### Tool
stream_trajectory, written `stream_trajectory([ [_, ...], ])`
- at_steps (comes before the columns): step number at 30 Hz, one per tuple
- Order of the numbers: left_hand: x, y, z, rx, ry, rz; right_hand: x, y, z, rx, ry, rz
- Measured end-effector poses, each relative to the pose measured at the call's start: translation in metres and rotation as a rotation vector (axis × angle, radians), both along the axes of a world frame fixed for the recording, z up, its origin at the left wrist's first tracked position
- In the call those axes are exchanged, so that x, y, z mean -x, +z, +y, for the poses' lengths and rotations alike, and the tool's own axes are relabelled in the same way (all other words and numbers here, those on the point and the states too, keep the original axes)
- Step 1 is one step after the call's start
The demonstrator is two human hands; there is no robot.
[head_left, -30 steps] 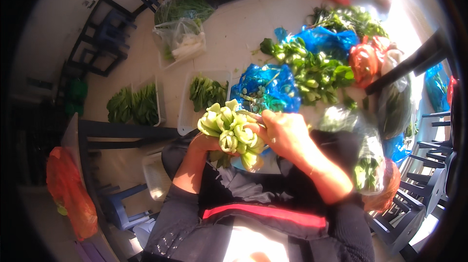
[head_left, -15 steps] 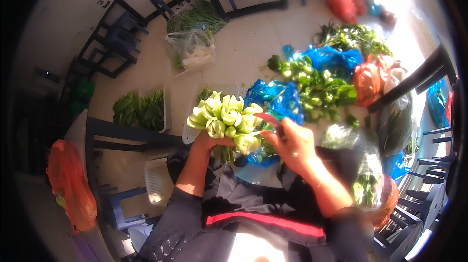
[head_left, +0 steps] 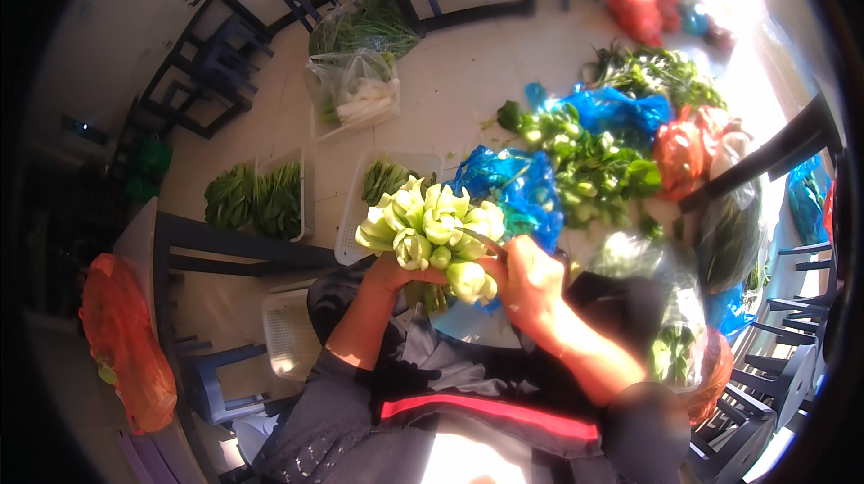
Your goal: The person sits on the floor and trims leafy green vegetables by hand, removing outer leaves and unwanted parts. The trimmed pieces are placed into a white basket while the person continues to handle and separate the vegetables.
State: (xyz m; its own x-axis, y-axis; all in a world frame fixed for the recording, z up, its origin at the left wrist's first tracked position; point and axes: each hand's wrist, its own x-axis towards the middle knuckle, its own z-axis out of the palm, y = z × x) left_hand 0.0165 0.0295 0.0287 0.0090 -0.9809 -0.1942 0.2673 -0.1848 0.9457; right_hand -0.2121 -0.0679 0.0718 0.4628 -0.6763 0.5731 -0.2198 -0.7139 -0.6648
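My left hand (head_left: pixel 402 271) is closed around a bunch of bok choy (head_left: pixel 425 217), with the pale green bases turned up and the leaves hanging below. In my right hand (head_left: pixel 533 281) is a small knife (head_left: pixel 481 236). Its blade lies against the right side of the bunch, among the bases, and its handle is hidden in my fist. Behind the bunch stands a white plastic basket (head_left: pixel 345 245) with some leafy greens inside. A blue plastic bag (head_left: pixel 531 191) lies just beyond my right hand.
Loose bok choy (head_left: pixel 598 169) is heaped on the floor at the right, beside an orange bag (head_left: pixel 679 155). Another basket of greens (head_left: pixel 277 200) stands at the left, near a dark table frame (head_left: pixel 243 245). Clear bags of vegetables (head_left: pixel 670 304) sit by my right arm.
The knife blade has moved in against the bases, and my right hand has turned and come closer to the bunch. The bunch has shifted slightly right.
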Motion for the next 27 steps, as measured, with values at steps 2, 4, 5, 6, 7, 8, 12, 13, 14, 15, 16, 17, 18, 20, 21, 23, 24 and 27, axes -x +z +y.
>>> stream_trajectory([
  [2,0.0,-0.006,0.003,-0.015,-0.01,0.007,-0.003,-0.002,0.001,-0.003,-0.019,-0.031],
  [4,0.003,-0.012,0.004,-0.016,-0.02,0.006,-0.004,-0.003,0.003,-0.02,-0.032,-0.072],
  [5,0.005,-0.014,0.002,-0.011,-0.028,0.0,-0.003,-0.003,0.003,-0.036,-0.033,-0.062],
  [6,0.007,-0.017,0.001,-0.002,-0.034,-0.011,-0.003,-0.005,0.003,-0.052,-0.033,-0.053],
  [7,0.009,-0.019,0.0,0.009,-0.041,-0.026,-0.002,-0.007,0.003,-0.068,-0.033,-0.044],
  [8,0.01,-0.022,-0.003,0.026,-0.046,-0.051,-0.001,-0.008,0.002,-0.078,-0.024,-0.012],
  [12,0.01,-0.028,-0.013,0.119,-0.108,-0.24,-0.007,-0.037,0.001,-0.307,0.101,-0.007],
  [13,0.009,-0.028,-0.013,0.169,-0.129,-0.368,0.0,-0.04,0.003,-0.285,0.15,0.032],
  [14,0.008,-0.023,-0.015,0.217,-0.141,-0.501,0.003,-0.022,0.002,-0.257,0.202,0.075],
  [15,0.011,-0.012,-0.014,0.292,-0.135,-0.729,0.003,-0.019,0.001,-0.223,0.199,0.107],
  [16,0.007,-0.011,-0.012,0.23,-0.121,-0.597,0.002,-0.018,-0.001,-0.188,0.196,0.139],
  [17,0.007,-0.005,-0.012,0.176,-0.091,-0.464,0.001,-0.013,-0.003,-0.148,0.202,0.174],
  [18,0.007,0.001,-0.012,0.213,-0.075,-0.458,0.002,-0.003,-0.004,-0.108,0.155,0.226],
  [20,0.001,0.019,-0.016,0.326,-0.089,-0.845,0.002,0.007,-0.008,-0.08,0.035,0.21],
  [21,-0.003,0.013,-0.019,0.23,-0.043,-0.698,0.005,0.01,-0.015,-0.055,-0.006,0.229],
  [23,0.004,0.016,-0.023,0.201,0.125,-0.41,0.007,0.011,-0.026,-0.146,-0.127,0.061],
  [24,0.004,0.012,-0.025,0.269,0.187,-0.251,0.004,0.011,-0.027,-0.189,-0.122,0.025],
  [27,0.015,0.014,-0.03,0.278,0.276,-0.762,-0.001,0.008,-0.02,-0.159,-0.049,0.1],
])
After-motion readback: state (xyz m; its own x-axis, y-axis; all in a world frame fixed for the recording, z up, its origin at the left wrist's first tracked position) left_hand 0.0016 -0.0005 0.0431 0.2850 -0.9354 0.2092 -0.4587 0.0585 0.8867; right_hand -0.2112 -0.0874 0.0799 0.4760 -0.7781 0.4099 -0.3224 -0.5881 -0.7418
